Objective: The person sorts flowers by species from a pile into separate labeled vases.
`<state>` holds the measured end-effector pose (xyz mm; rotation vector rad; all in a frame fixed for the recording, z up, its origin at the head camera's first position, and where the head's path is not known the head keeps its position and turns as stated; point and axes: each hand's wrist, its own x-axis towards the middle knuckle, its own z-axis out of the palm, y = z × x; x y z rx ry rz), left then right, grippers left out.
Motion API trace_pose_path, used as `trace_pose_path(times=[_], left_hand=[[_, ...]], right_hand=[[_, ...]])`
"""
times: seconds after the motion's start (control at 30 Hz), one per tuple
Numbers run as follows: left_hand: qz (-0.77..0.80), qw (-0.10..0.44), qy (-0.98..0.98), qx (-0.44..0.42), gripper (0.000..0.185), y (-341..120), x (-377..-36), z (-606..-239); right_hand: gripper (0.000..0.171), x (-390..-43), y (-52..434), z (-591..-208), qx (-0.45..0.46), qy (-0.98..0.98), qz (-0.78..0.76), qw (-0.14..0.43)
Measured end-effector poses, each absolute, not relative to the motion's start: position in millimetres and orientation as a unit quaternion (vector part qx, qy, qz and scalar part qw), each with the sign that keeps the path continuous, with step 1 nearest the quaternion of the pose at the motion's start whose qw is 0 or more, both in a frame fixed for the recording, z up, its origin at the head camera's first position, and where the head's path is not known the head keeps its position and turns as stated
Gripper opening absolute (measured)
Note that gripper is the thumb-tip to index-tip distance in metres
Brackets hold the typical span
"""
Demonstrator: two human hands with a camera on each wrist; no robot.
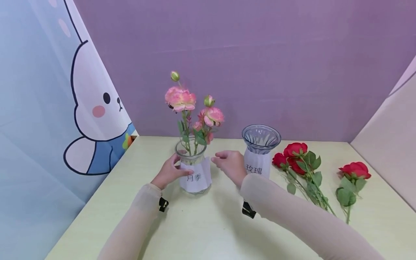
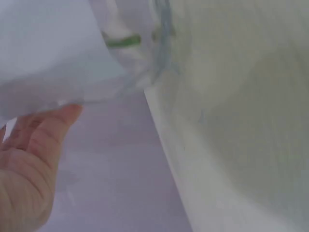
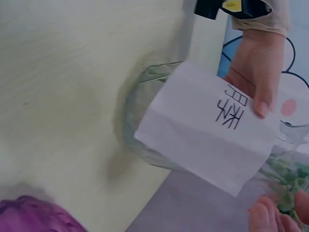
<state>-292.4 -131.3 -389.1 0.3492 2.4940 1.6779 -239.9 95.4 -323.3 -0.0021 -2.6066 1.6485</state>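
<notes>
1. From my end, I see a clear glass vase (image 1: 199, 159) upright on the tabletop (image 1: 208, 231), left of centre, with pink flowers (image 1: 180, 99) standing in it, their stems through its mouth.
2. To its right I have a bluish glass vase (image 1: 261, 144) with a flared, ribbed rim; a white paper label (image 1: 253, 159) covers its body.
3. Further right, a cluster of red roses (image 1: 295, 148) and a single red rose (image 1: 355, 169) lie on the tabletop.
4. The pink flowers have ruffled blooms, green-and-pink buds and green leaves; dark characters mark the white paper wrap (image 1: 195, 184) round their vase.
5. My left hand (image 1: 172, 170) grips that vase from its left side, thumb pressed on the paper.
6. My right hand (image 1: 233, 164) hangs between the two vases, fingers loosely bent, thumb a little apart from them.
</notes>
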Motion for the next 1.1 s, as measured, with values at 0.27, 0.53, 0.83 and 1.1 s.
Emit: trace_pose_path(times=[0.27, 0.53, 0.83, 1.1], left_hand=[[0.552, -0.006, 0.829, 0.09, 0.076, -129.1, -283.6, -381.8], [0.562, -0.103, 0.818, 0.066, 0.047, -129.4, -268.6, -376.5], [0.491, -0.024, 0.865, 0.1, 0.032, -135.2, -247.1, -367.2], [0.473, 0.144, 0.853, 0.167, 0.035, -117.0, -230.8, -354.9]], right_hand=[[0.022, -227.8, 128.8, -353.4, 0.018, -0.874, 0.485, -0.019], [0.02, -215.0, 171.4, -356.0, 0.031, -0.926, 0.376, -0.018], [0.017, -203.8, 214.1, -360.6, 0.055, -0.935, 0.344, -0.071], [0.036, -199.9, 264.0, -363.5, 0.015, -0.942, 0.327, -0.069]])
